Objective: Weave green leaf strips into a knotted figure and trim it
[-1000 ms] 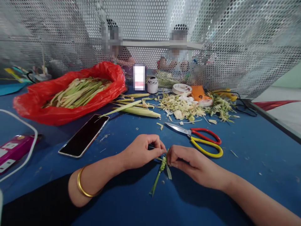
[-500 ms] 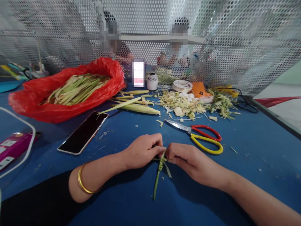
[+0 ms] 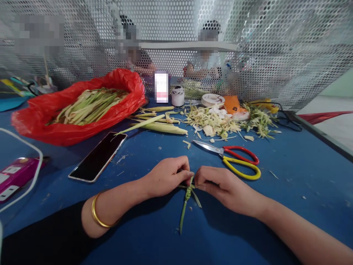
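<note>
Between my hands is a small knotted plait of green leaf strips (image 3: pixel 188 194), its stem end pointing toward me and a loose strip hanging at its right. My left hand (image 3: pixel 168 177), with a gold bangle on the wrist, is closed, thumb and forefinger pinching the plait's upper end. Closed as well, my right hand (image 3: pixel 220 184) pinches a strip at the plait's right side. The fingertips partly cover the top of the knots. Just beyond my right hand lie scissors (image 3: pixel 224 151) with one red and one yellow handle, blades pointing left.
A red plastic bag (image 3: pixel 82 134) of leaf strips stands at the left, with a dark phone (image 3: pixel 97 157) before it. Husk pieces (image 3: pixel 165 127) and a pile of scraps (image 3: pixel 212 121) lie farther back. A perforated screen (image 3: pixel 171 22) closes off the back; people sit behind it.
Both hands keep their hold on the plait, and the right has barely shifted. The view has moved slightly. Behind the screen, the person at the right has lowered their hands.
</note>
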{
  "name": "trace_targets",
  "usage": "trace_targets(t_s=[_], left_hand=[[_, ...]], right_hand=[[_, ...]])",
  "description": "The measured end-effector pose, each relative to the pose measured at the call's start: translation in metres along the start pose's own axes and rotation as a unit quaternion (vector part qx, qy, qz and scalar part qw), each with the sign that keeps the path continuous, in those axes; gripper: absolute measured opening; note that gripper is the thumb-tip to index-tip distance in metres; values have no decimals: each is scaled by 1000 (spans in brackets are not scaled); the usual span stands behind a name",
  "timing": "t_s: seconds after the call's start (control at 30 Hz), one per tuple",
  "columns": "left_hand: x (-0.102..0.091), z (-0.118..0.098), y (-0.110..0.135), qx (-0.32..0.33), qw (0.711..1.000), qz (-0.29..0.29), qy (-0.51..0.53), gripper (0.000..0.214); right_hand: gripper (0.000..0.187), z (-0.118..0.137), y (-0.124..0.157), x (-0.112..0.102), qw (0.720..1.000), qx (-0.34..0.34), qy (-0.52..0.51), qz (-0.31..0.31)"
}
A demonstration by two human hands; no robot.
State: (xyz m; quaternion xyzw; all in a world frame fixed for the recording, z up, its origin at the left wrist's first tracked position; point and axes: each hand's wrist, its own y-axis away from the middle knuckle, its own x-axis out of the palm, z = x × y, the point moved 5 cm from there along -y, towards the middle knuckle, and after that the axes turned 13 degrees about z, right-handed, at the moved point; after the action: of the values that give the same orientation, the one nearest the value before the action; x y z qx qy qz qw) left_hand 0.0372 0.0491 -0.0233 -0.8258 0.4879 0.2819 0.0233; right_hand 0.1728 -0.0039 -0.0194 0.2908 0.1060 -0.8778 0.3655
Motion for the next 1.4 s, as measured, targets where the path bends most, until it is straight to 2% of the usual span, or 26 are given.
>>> trace_targets(t_s=[0.2,0.33,0.47,0.6,0.77,0.83,0.93,1.03,1.13,1.3,1.4], left_hand=[[8,8,2,-54,978,7,203,19],[12,13,4,-110,959,12,261,14],[14,14,5,-130,952,15,276,4],[15,12,4,-128,954,18,271,9],[18,10,4,-103,970,18,221,10],[18,10,4,-77,972,10,224,12],[19,9,3,-48,971,20,235,11],[18,8,3,-43,972,26,231,10],[17,7,2,-44,971,26,232,10],[18,7,2,-45,969,29,243,10],[19,8,1,-49,966,29,252,10]], right_hand=[[18,-3,0,-3,996,2,-74,-46],[18,-7,-1,-5,988,43,-129,-71],[19,-10,-2,-3,975,89,-194,-67],[19,-9,-2,0,970,102,-208,-76],[13,-13,-3,2,943,88,-304,-105],[20,-17,-1,-2,931,77,-329,-136],[28,-20,3,-10,946,76,-277,-147],[22,-16,3,-12,977,80,-164,-107],[16,-13,1,-10,991,79,-60,-93],[16,-6,0,-8,988,14,77,-132],[23,1,1,-4,972,-10,199,-123]])
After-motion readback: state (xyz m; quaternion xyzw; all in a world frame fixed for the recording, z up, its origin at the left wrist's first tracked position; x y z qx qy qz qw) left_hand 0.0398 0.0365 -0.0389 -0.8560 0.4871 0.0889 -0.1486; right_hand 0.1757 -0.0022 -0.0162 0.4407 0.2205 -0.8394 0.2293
